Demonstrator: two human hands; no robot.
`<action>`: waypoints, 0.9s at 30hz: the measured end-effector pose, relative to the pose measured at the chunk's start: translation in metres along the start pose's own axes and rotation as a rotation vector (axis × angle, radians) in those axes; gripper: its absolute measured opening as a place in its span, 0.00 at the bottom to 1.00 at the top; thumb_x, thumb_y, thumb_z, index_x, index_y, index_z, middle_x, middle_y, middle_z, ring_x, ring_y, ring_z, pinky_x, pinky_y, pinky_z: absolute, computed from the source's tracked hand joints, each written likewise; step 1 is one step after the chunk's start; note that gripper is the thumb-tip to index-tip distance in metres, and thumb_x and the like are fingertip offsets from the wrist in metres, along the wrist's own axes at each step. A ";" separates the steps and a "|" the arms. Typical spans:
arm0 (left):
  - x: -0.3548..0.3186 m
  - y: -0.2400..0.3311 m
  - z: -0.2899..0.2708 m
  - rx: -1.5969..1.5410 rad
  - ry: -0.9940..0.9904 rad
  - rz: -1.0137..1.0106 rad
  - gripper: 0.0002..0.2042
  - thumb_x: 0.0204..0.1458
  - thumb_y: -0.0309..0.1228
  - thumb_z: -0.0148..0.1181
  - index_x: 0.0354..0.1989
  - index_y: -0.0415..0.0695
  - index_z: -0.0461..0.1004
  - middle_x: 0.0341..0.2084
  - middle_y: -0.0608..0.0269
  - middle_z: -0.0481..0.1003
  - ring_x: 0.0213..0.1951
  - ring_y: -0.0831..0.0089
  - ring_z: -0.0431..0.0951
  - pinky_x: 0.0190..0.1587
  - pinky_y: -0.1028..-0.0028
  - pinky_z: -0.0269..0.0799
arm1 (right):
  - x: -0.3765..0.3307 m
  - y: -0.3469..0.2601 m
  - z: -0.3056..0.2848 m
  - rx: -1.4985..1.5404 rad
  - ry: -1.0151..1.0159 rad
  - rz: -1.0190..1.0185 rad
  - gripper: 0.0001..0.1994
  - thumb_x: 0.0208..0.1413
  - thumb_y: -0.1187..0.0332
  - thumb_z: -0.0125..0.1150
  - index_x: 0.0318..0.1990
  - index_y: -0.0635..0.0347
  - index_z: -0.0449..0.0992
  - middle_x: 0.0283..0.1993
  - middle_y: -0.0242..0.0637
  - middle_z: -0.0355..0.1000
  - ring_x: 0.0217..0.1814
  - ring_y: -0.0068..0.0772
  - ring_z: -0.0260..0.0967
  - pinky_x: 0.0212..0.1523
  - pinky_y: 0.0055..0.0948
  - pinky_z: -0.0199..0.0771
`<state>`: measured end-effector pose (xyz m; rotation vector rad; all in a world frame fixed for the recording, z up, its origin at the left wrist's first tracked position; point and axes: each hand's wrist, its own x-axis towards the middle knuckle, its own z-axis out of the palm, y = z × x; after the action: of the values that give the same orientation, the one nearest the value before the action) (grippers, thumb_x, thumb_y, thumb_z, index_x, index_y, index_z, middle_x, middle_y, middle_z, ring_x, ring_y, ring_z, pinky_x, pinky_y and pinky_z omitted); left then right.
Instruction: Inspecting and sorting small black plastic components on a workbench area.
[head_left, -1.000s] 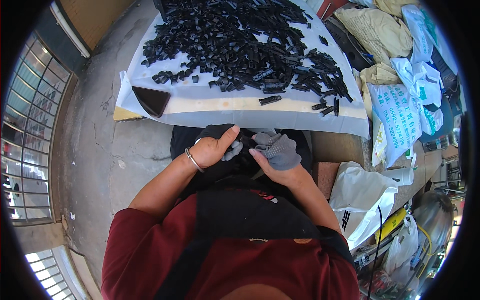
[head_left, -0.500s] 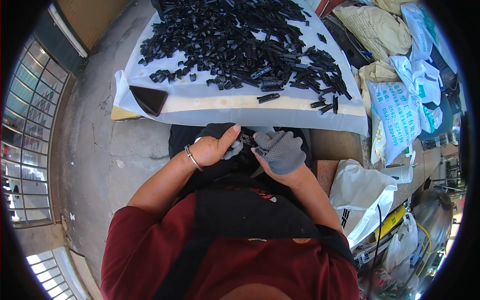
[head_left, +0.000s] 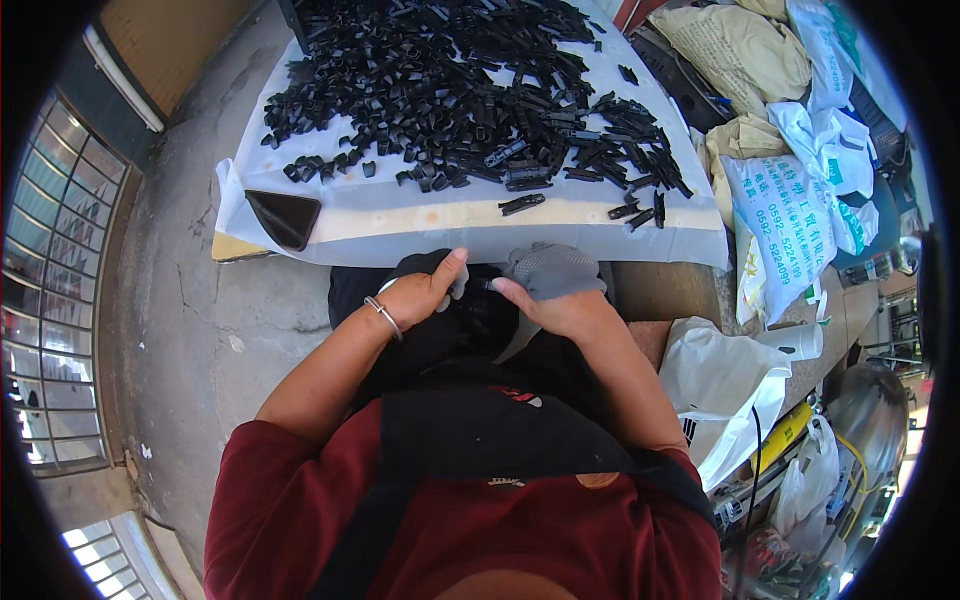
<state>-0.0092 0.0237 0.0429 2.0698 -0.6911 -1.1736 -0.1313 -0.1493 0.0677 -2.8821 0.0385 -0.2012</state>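
Note:
Both my hands are close together over my lap, just in front of the table's near edge. My left hand (head_left: 425,285) wears a dark partial glove with the thumb bare, and its fingers are curled closed; what they hold is hidden. My right hand (head_left: 556,285), in a grey dotted glove that leaves the thumb bare, is also closed, its thumb pointing at the left hand. A small black plastic part (head_left: 484,283) shows faintly at the right thumb tip, dark against my dark clothing. Beyond lies a large heap of black plastic parts (head_left: 440,100) of short curved and long narrow shapes.
White sheeting (head_left: 400,245) covers the table. A dark phone-like slab (head_left: 285,220) lies at its near left corner, and a single long black part (head_left: 522,204) near the front edge. Filled sacks (head_left: 780,230) and a white bag (head_left: 715,380) crowd the right side.
My right hand has turned over, so its gloved fingers now point away and its thumb reaches toward the left hand. The left hand stays closed, nearly in place. The whole view has shifted slightly.

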 end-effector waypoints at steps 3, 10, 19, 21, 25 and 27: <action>0.007 -0.011 -0.010 -0.791 -0.050 0.132 0.23 0.55 0.46 0.37 0.37 0.40 0.73 0.26 0.60 0.73 0.31 0.73 0.71 0.34 0.75 0.66 | 0.032 0.018 -0.002 0.027 0.056 0.255 0.17 0.54 0.54 0.47 0.39 0.58 0.72 0.37 0.45 0.71 0.40 0.48 0.67 0.41 0.41 0.67; 0.032 -0.049 -0.003 -0.422 0.081 0.428 0.12 0.52 0.24 0.45 0.44 0.40 0.69 0.34 0.64 0.73 0.31 0.77 0.72 0.30 0.79 0.68 | 0.056 0.027 0.014 -0.104 0.070 0.283 0.15 0.54 0.57 0.47 0.40 0.57 0.72 0.37 0.45 0.71 0.41 0.49 0.68 0.41 0.40 0.67; -0.016 0.018 0.000 -0.308 0.079 0.477 0.20 0.50 0.25 0.54 0.53 0.39 0.61 0.38 0.62 0.73 0.37 0.78 0.72 0.40 0.78 0.68 | -0.001 -0.002 0.015 0.632 0.435 -0.034 0.13 0.49 0.70 0.54 0.42 0.66 0.70 0.35 0.46 0.70 0.41 0.42 0.68 0.45 0.33 0.67; -0.017 0.020 0.003 -0.287 0.095 0.510 0.22 0.49 0.22 0.55 0.54 0.39 0.60 0.37 0.63 0.73 0.36 0.79 0.71 0.37 0.78 0.69 | -0.009 -0.018 0.001 0.765 0.219 -0.152 0.13 0.49 0.70 0.55 0.41 0.65 0.70 0.35 0.42 0.70 0.39 0.37 0.68 0.44 0.30 0.67; -0.017 0.019 0.003 -0.151 0.117 0.828 0.25 0.48 0.23 0.56 0.56 0.42 0.58 0.39 0.60 0.73 0.41 0.72 0.71 0.46 0.75 0.65 | -0.008 -0.026 -0.015 0.619 -0.048 -0.181 0.12 0.48 0.69 0.57 0.40 0.63 0.70 0.33 0.41 0.71 0.37 0.37 0.69 0.40 0.29 0.68; -0.014 0.014 0.002 -0.154 0.100 0.845 0.24 0.50 0.27 0.55 0.57 0.42 0.58 0.39 0.59 0.73 0.43 0.70 0.71 0.48 0.73 0.64 | -0.008 -0.030 -0.018 0.583 -0.023 -0.156 0.10 0.48 0.67 0.57 0.37 0.61 0.72 0.34 0.40 0.71 0.37 0.42 0.68 0.40 0.34 0.67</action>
<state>-0.0193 0.0240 0.0598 1.4351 -1.2154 -0.6019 -0.1419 -0.1242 0.0915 -2.3038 -0.2144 -0.1726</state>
